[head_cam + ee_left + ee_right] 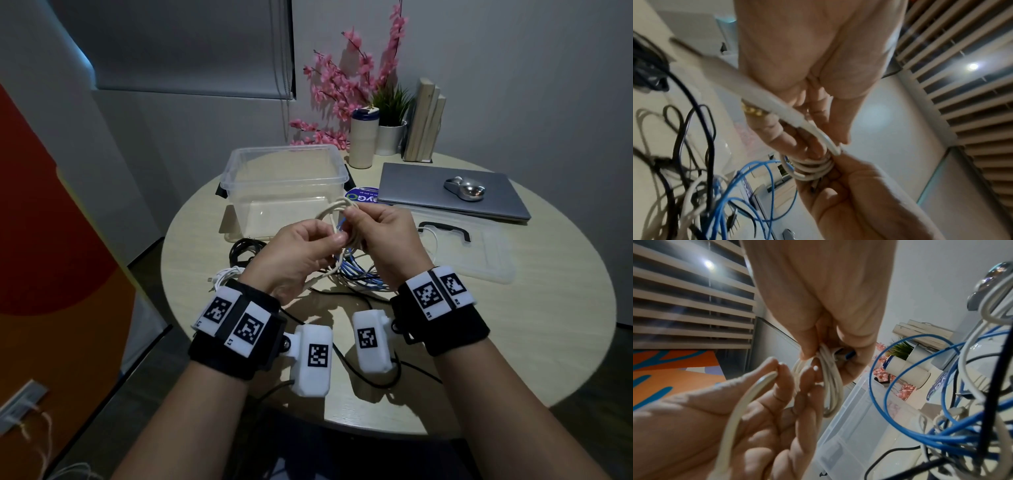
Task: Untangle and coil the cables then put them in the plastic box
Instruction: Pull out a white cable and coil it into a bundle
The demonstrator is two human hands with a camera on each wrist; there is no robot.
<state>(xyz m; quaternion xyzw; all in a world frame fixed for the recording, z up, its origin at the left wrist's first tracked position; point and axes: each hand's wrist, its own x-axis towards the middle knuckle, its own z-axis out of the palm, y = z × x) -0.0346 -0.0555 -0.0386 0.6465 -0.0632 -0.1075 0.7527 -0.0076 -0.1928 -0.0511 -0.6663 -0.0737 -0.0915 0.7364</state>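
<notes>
Head view showed both hands raised above the middle of the round table (513, 342). The right hand (383, 236) grasped a small coil of the white cable (330, 209) between thumb and fingers. The left hand (298, 253) pinched the loose end of this cable. Blue cable (359, 274) and black cable (245, 248) lay tangled on the table below. The plastic box (287, 185) stood open near the far left edge.

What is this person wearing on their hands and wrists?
Both hands are bare, no gloves. The left wrist and right wrist each wear a wide black strap topped with white blocks bearing black-and-white square markers. A white camera housing with its own marker hangs off each strap, trailing a black cable.
</notes>
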